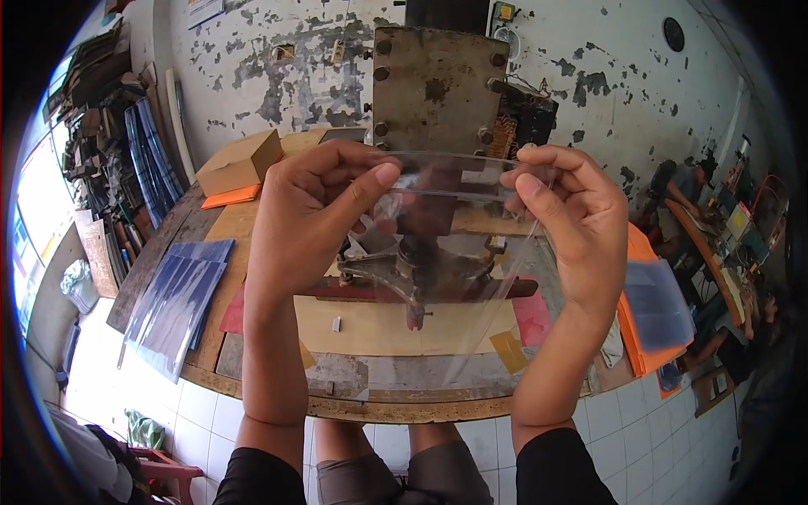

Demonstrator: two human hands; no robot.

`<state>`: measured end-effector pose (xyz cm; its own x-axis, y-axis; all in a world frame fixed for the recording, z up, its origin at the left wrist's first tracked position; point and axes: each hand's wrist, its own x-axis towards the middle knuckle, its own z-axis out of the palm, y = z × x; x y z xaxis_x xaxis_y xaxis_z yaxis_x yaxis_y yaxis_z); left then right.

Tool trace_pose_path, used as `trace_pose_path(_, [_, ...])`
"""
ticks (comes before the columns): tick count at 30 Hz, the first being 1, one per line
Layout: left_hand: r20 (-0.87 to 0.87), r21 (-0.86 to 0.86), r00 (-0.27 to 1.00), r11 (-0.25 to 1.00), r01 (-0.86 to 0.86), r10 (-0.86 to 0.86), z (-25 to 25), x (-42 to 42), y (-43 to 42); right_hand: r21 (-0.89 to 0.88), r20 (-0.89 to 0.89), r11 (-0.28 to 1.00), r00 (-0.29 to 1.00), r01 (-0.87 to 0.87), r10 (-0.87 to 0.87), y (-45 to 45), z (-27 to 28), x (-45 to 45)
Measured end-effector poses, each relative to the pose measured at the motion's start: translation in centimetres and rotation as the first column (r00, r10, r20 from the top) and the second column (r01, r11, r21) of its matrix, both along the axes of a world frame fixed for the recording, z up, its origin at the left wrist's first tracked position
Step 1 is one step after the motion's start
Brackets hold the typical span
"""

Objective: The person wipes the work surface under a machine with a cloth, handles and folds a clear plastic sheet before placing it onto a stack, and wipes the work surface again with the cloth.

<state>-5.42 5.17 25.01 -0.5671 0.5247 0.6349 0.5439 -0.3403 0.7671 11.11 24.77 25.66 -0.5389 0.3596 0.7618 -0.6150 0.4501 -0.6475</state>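
A clear plastic sleeve [461, 210] is stretched between my hands, and the machine behind shows through it. My left hand [307, 210] pinches its upper left edge between thumb and fingers. At the upper right corner, my right hand [581, 219] grips it the same way. The sleeve hangs down in front of a heavy metal press [438, 93]. Its cast base with several arms [412, 265] shows below my hands, above a red bar [526, 289] and a pale board [379, 328]. Whether the sleeve has one layer or two, I cannot tell.
Glossy clear plastic sheets [172, 295] are stacked on the table's left side. A cardboard box [240, 164] stands behind them. More clear sheets [661, 303] lie on orange material [631, 332] at the right. Another person [686, 189] sits at a bench [711, 252] farther right.
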Motion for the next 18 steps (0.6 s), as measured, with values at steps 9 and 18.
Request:
trace_pose_path(9, [0.023,-0.023,0.998,0.998,0.061,-0.061,0.1,0.1,-0.3,-0.004,0.013,0.999,0.999,0.046,-0.046,0.2,0.1,0.0])
trace_pose_path(18, [-0.047,0.124,0.995,0.988,0.094,-0.089,-0.1,1.1,0.3,-0.003,0.020,0.997,0.997,0.071,-0.071,0.5,0.1,0.3])
